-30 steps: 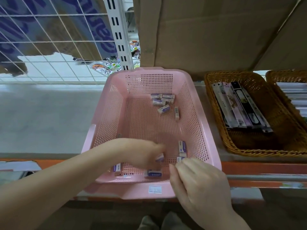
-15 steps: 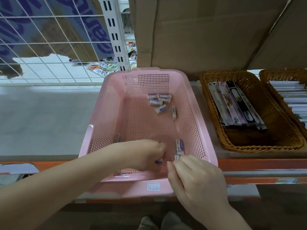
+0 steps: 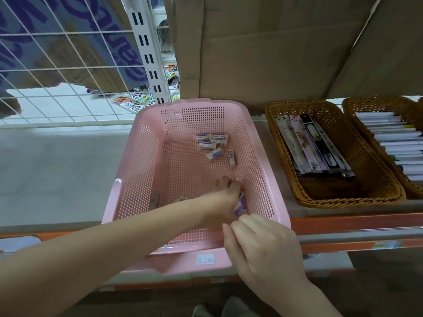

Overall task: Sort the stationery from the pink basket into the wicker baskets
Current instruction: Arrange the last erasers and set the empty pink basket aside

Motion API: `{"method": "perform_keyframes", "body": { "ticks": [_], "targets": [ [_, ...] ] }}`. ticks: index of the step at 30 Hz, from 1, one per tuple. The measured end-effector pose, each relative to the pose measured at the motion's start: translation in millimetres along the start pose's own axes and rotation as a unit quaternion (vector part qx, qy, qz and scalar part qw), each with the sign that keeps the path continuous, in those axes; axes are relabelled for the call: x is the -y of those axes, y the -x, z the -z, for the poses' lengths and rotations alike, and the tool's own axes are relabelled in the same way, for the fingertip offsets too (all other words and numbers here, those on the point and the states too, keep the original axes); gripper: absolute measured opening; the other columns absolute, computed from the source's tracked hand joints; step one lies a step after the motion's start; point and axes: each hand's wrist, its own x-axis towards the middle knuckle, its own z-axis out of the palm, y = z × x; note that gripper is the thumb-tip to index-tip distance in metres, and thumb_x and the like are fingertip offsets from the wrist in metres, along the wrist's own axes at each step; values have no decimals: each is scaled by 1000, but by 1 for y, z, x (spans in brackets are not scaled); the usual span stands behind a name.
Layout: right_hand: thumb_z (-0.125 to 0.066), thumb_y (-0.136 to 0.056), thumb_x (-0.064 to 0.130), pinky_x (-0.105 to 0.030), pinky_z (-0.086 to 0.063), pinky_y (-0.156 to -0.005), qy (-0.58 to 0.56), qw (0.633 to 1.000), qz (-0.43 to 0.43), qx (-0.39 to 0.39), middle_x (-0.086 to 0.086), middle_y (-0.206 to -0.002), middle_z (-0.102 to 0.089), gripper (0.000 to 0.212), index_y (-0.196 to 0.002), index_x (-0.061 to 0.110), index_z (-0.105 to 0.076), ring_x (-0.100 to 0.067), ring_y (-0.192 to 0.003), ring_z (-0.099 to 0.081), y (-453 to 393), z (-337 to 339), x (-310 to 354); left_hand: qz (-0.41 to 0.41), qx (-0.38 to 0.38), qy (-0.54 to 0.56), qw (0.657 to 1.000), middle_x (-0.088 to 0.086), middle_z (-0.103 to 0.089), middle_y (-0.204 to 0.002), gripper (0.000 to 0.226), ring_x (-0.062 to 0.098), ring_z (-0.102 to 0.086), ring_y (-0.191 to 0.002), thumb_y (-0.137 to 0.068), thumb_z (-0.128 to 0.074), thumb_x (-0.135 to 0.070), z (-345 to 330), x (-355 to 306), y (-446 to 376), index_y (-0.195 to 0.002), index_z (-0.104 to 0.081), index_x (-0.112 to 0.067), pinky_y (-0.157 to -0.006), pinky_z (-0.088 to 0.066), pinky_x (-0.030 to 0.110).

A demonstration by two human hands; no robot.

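The pink basket point(image 3: 121, 177) stands on the shelf in front of me. Several small white and purple erasers point(image 3: 212, 143) lie at its back, and one more eraser point(image 3: 155, 197) leans on the left wall. My left hand point(image 3: 219, 202) reaches in near the right front corner and grips purple-labelled erasers point(image 3: 240, 203). Over the front right rim hangs my right hand point(image 3: 263, 243), back up, fingers curled; what lies under them is hidden. A wicker basket point(image 3: 338, 199) to the right holds long flat packs point(image 3: 313, 143).
A second wicker basket point(image 3: 375, 101) at the far right holds white pens point(image 3: 398, 143). Cardboard boxes point(image 3: 263, 53) stand behind the baskets. A white wire grid point(image 3: 68, 69) and a slotted post point(image 3: 146, 53) rise at the back left. An orange shelf edge point(image 3: 343, 223) runs along the front.
My left hand has slid right along the basket floor toward the right wall, and purple erasers now show in its grip. The right hand has stayed at the front rim.
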Motion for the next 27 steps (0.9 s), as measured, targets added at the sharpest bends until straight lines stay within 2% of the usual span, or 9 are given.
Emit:
{"method": "perform_keyframes", "body": {
  "ticks": [5,8,12,15,21,24,26,27],
  "targets": [
    [-28,-100,37,-8,-39,-48,-2,1000,3,-6,9,-56,-62,60,-59,20,-69,-2,-48,-53,0,-1,-1,-4,7,-68,998,19,-27,-139,56,33,-28,-126,-95,-49,-28,-4,-4,-2,-141,-26,-3,-106,-22,37],
    [-32,-99,36,-11,-44,-45,-1,1000,5,-8,9,-56,-62,57,-59,21,-69,-3,-48,-53,0,-2,-1,2,-15,-95,995,20,-30,-137,50,31,-32,-123,-97,-45,-26,-8,-6,-5,-136,-29,0,-100,-22,36],
    [-39,-95,35,-18,-47,-43,4,1000,6,-2,9,-56,-61,48,-59,20,-67,-6,-48,-54,1,-3,-2,-43,-50,-167,984,19,-40,-129,41,31,-39,-111,-97,-38,-22,-12,-5,-4,-131,-34,0,-89,-23,37],
    [-38,-96,36,-19,-47,-42,8,1000,3,0,8,-56,-62,50,-60,20,-68,-7,-48,-55,2,-4,-2,-60,-57,-135,987,18,-46,-119,38,35,-45,-102,-93,-43,-18,-12,-1,-2,-127,-37,-4,-77,-33,37],
    [-39,-95,35,-19,-46,-41,4,1000,1,-4,8,-55,-61,49,-58,20,-67,-8,-47,-54,1,-4,-2,-99,-90,-147,980,13,-49,-108,39,36,-54,-90,-89,-47,-15,-11,4,-1,-126,-37,-11,-63,-33,32],
    [-45,-91,33,-21,-46,-40,7,1000,-2,-3,6,-55,-61,43,-57,19,-67,-10,-46,-54,2,-4,-2,-105,-74,-161,979,3,-43,-92,37,31,-56,-80,-90,-49,-20,-7,4,-2,-123,-35,-14,-60,-33,30],
    [-46,-90,33,-21,-47,-41,7,1000,-3,-5,6,-55,-61,41,-57,19,-67,-9,-47,-54,2,-5,-2,-118,-37,-169,978,-1,-41,-90,26,26,-51,-76,-90,-49,-23,-2,3,-1,-112,-36,-21,-61,-33,29],
    [-47,-89,33,-21,-48,-41,7,1000,-4,-6,6,-56,-62,40,-58,19,-67,-10,-48,-55,2,-4,-2,-126,-17,-168,977,-1,-46,-92,18,25,-51,-78,-90,-49,-23,0,3,1,-104,-38,-25,-62,-35,29]
  ]
}}
